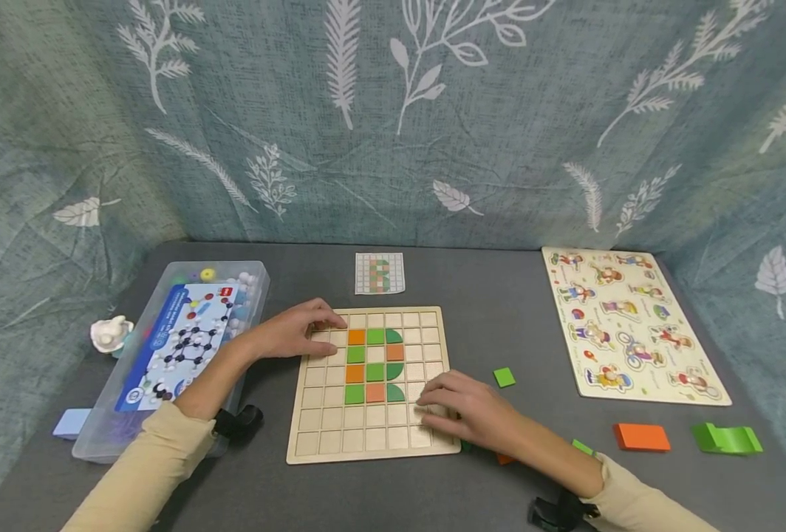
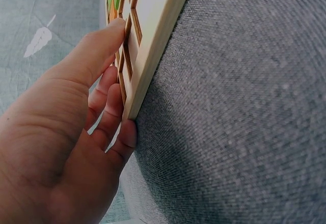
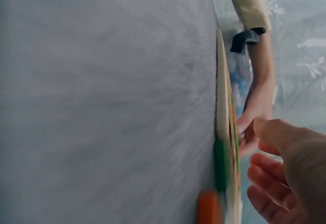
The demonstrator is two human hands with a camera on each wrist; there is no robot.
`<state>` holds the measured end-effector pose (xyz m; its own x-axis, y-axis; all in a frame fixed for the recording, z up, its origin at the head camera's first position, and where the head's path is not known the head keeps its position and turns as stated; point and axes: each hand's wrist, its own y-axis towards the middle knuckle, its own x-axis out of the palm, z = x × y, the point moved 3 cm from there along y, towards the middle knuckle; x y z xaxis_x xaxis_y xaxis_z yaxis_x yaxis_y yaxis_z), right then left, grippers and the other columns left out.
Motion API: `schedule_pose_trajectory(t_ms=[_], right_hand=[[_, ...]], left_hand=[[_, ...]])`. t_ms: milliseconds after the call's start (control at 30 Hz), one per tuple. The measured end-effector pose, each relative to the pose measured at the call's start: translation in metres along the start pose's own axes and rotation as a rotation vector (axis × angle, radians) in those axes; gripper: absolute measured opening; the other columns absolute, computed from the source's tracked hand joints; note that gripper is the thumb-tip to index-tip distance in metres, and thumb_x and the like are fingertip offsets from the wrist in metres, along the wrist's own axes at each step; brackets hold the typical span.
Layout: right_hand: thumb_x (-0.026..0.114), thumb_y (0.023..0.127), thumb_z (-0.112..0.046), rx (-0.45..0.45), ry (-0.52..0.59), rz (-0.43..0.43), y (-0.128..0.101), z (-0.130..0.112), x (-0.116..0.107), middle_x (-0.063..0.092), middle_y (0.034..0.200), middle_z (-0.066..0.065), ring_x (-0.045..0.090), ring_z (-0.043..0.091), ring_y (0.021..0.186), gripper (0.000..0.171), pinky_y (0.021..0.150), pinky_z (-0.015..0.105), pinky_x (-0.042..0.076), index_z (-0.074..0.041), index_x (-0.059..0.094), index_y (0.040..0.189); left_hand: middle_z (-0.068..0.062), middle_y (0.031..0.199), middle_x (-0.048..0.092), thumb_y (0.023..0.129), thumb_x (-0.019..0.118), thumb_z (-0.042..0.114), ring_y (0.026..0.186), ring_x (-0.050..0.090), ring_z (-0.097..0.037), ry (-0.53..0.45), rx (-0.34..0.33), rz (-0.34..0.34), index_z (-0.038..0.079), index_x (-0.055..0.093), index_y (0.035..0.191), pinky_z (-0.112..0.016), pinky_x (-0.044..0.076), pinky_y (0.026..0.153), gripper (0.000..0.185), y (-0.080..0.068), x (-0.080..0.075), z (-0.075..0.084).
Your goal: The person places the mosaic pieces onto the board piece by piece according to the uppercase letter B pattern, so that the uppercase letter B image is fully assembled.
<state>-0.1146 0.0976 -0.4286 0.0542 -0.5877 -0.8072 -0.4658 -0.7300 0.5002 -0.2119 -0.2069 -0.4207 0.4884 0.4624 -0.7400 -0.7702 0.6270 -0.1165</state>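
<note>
Head view: wooden grid board [image 1: 373,436] flat on grey table [image 1: 499,310], between hands. Left hand [image 1: 296,332] rests relaxed on far-left corner; right hand [image 1: 469,414], fingers straight, presses near-right edge.

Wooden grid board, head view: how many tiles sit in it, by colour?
Showing in the wooden grid board:
Green tiles: 7
Orange tiles: 4
Total: 11
</note>
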Motion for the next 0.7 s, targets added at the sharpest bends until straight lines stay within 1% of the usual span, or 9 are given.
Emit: schedule_pose_trajectory(t_ms=[133,267,333,433,533,700], right_hand=[[0.079,0.081,-0.025,0.037,0.028,0.017,-0.027,0.006,-0.012,0.065,0.103,-0.006,0.059,0.006,0.095,0.026,0.081,0.018,0.048,-0.016,0.07,0.103],[0.081,0.079,-0.028,0.067,0.016,0.004,-0.043,0.011,-0.021,0.066,0.108,-0.005,0.06,0.007,0.1,0.032,0.085,0.018,0.046,-0.017,0.07,0.106],[0.081,0.079,-0.029,0.045,0.016,0.006,-0.047,0.012,-0.024,0.066,0.11,-0.003,0.061,0.008,0.101,0.032,0.087,0.019,0.046,-0.016,0.069,0.107],[0.081,0.079,-0.029,-0.012,0.014,0.014,-0.052,0.012,-0.027,0.067,0.112,-0.002,0.062,0.01,0.102,0.033,0.088,0.021,0.047,-0.014,0.07,0.107],[0.082,0.078,-0.031,-0.06,0.009,0.023,-0.057,0.011,-0.029,0.066,0.112,-0.003,0.061,0.009,0.102,0.034,0.088,0.021,0.046,-0.015,0.07,0.106],[0.081,0.078,-0.033,-0.091,0.022,0.032,-0.069,0.012,-0.034,0.066,0.111,-0.004,0.058,0.007,0.101,0.035,0.09,0.02,0.044,-0.016,0.07,0.106]], left_hand=[[-0.004,0.112,0.053,0.09,0.07,0.029,0.095,0.047,-0.017,-0.001,-0.009,0.0,0.013,0.062,0.127,-0.034,0.042,0.083,0.041,0.0,0.0,0.0],[-0.005,0.112,0.053,0.09,0.07,0.028,0.096,0.047,-0.017,-0.007,-0.021,-0.007,0.013,0.062,0.127,-0.035,0.042,0.084,0.04,0.0,0.0,0.0],[-0.005,0.112,0.053,0.09,0.07,0.028,0.095,0.047,-0.017,-0.005,-0.023,-0.01,0.013,0.062,0.127,-0.035,0.042,0.083,0.04,0.0,0.0,0.0],[-0.005,0.112,0.052,0.09,0.07,0.028,0.095,0.047,-0.018,-0.008,-0.023,-0.011,0.013,0.062,0.127,-0.035,0.042,0.083,0.041,0.0,0.0,0.0],[-0.005,0.112,0.052,0.09,0.07,0.028,0.096,0.047,-0.018,-0.011,-0.023,-0.009,0.013,0.062,0.127,-0.035,0.042,0.084,0.041,0.0,0.0,0.0],[-0.005,0.112,0.052,0.09,0.07,0.028,0.096,0.047,-0.018,-0.016,-0.022,-0.012,0.013,0.062,0.127,-0.035,0.042,0.084,0.041,0.0,0.0,0.001]])
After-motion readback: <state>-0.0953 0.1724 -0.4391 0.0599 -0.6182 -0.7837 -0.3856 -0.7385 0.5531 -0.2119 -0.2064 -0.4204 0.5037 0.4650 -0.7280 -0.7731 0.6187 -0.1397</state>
